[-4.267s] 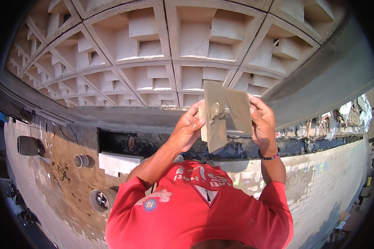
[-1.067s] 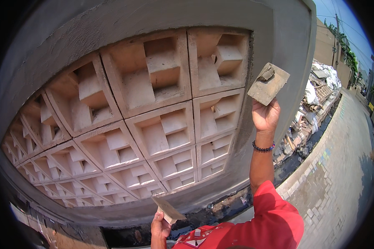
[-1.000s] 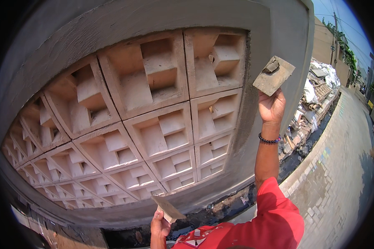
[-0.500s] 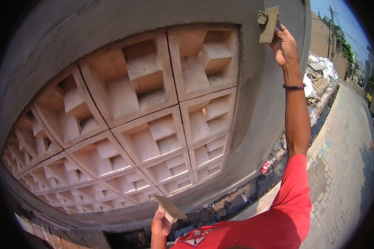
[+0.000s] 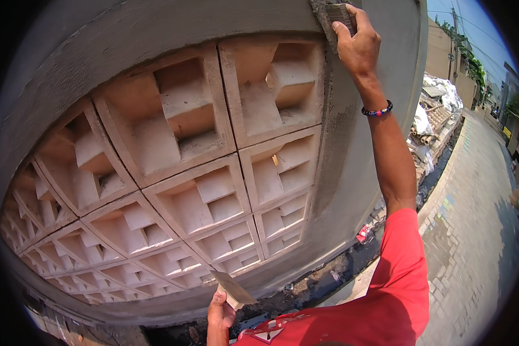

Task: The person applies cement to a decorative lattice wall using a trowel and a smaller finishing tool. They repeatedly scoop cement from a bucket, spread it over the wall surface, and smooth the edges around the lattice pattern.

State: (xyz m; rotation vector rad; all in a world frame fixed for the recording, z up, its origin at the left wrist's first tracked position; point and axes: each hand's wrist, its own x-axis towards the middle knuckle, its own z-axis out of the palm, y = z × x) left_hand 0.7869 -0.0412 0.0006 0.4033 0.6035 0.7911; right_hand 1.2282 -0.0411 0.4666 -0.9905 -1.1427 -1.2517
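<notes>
In my raised right hand (image 5: 360, 49) is a small mortar-smeared plastering float (image 5: 339, 15). My fingers and thumb close round its dark block, and its face lies against the grey wall (image 5: 360, 147) by the upper right corner of the opening. Wet mortar shows along the float's left edge. Low down, my left hand (image 5: 220, 316) grips a flat, thin-plated board with a pale block under it (image 5: 234, 290), held tilted and apart from the wall. Pinkish breeze blocks (image 5: 199, 109) with stepped recesses fill the opening, their joints dark.
A gutter with dark water and litter (image 5: 323, 279) runs along the wall's foot. Beyond it lies a paved lane (image 5: 467, 230) on the right. White sacks and stacked materials (image 5: 438, 109) sit past the wall's end.
My right hand has moved left and up, bringing the float from beside the wall's edge onto the plaster at the opening's corner and turning it over. My left hand has barely shifted.
</notes>
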